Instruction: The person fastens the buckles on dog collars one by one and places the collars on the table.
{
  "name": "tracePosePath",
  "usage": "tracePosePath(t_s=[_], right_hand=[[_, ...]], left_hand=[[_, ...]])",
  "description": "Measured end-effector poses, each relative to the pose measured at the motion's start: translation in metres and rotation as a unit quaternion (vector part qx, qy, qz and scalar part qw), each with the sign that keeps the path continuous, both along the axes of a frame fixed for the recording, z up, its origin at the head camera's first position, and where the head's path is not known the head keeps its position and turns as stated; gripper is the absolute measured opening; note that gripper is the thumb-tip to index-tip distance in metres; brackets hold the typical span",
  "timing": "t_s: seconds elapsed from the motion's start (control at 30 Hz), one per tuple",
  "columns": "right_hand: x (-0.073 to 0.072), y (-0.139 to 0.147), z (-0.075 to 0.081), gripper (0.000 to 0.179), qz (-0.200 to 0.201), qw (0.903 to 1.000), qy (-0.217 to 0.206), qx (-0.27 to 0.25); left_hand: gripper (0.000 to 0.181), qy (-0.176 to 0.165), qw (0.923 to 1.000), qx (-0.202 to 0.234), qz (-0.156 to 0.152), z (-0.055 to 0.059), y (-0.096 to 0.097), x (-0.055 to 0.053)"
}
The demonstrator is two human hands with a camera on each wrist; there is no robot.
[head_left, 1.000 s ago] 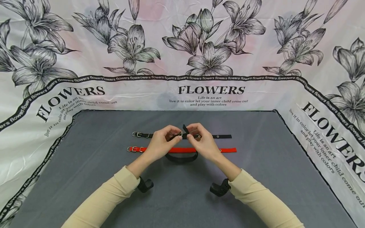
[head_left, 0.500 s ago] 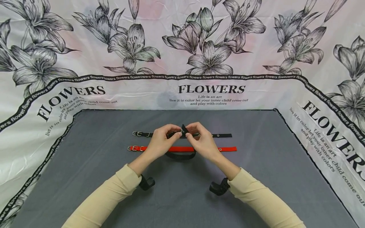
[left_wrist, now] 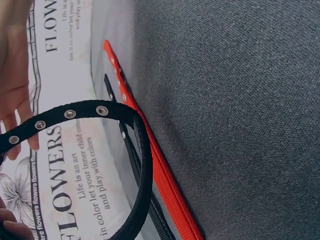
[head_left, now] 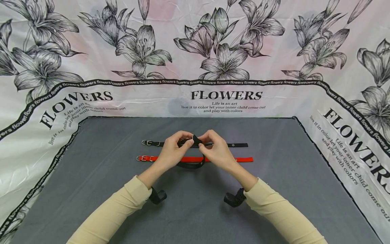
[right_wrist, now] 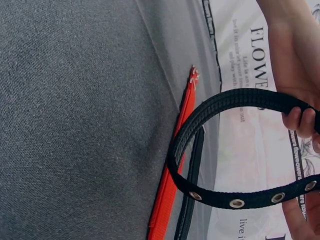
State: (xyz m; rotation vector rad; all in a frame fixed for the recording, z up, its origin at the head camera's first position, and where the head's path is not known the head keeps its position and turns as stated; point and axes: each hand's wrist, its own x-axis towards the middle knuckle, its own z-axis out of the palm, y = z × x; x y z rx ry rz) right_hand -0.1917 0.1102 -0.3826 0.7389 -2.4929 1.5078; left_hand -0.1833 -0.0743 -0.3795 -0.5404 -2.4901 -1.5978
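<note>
In the head view, both hands hold a looped black collar [head_left: 192,166] above the table. My left hand [head_left: 172,150] grips its padded end, with a bit of metal showing at the fingertips. My right hand [head_left: 217,149] pinches the other end, whose dark tip sticks up between the hands. The wrist views show the collar's loop [left_wrist: 145,170] hanging, with several metal eyelets [right_wrist: 237,203] along one side. Fingers hide where the ends meet. Behind the loop lie a red collar [head_left: 195,159] and, farther back, another black collar [head_left: 240,145], both stretched flat.
A grey cloth [head_left: 195,210] covers the table. Behind it and along its sides rises a white flower-printed sheet [head_left: 225,61]. Metal rings and buckles [head_left: 146,158] sit at the left ends of both flat collars.
The collar's hanging loop has narrowed, its right side shifting left. The dark tip has tilted from upright to lower between the hands. Both flat collars stay put.
</note>
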Motion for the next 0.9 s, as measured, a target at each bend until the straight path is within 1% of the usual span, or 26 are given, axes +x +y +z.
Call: tracePosePath(t_s=[0.27, 0.37, 0.5, 0.6, 0.67, 0.77, 0.9], right_hand=[[-0.0002, -0.0008, 0.0047, 0.014, -0.004, 1.0000, 0.000, 0.008], [0.0008, -0.0003, 0.0062, 0.015, -0.002, 0.9999, 0.009, 0.007], [0.0006, -0.0007, 0.0053, 0.016, 0.001, 0.9976, 0.064, 0.025], [-0.0002, -0.0015, 0.0033, 0.016, 0.004, 0.9928, 0.112, 0.040], [-0.0002, -0.0017, 0.0026, 0.016, 0.008, 0.9911, 0.126, 0.040], [0.0000, -0.0009, 0.0017, 0.016, 0.018, 0.9907, 0.130, 0.036], [0.0014, 0.0005, 0.0007, 0.017, 0.025, 0.9924, 0.117, 0.032]], left_hand=[[0.020, 0.023, 0.9997, 0.006, 0.002, 0.0010, 0.0005, 0.0004], [0.020, 0.030, 0.9995, 0.005, 0.005, 0.0016, 0.0010, 0.0007], [0.020, 0.035, 0.9993, 0.007, 0.007, 0.0010, 0.0014, 0.0017], [0.021, 0.039, 0.9990, 0.023, 0.001, 0.0004, 0.0012, 0.0024], [0.021, 0.040, 0.9986, 0.033, -0.002, 0.0006, 0.0011, 0.0027], [0.020, 0.044, 0.9983, 0.038, -0.007, 0.0009, 0.0003, 0.0024], [0.018, 0.050, 0.9980, 0.038, -0.003, 0.0019, -0.0004, 0.0023]])
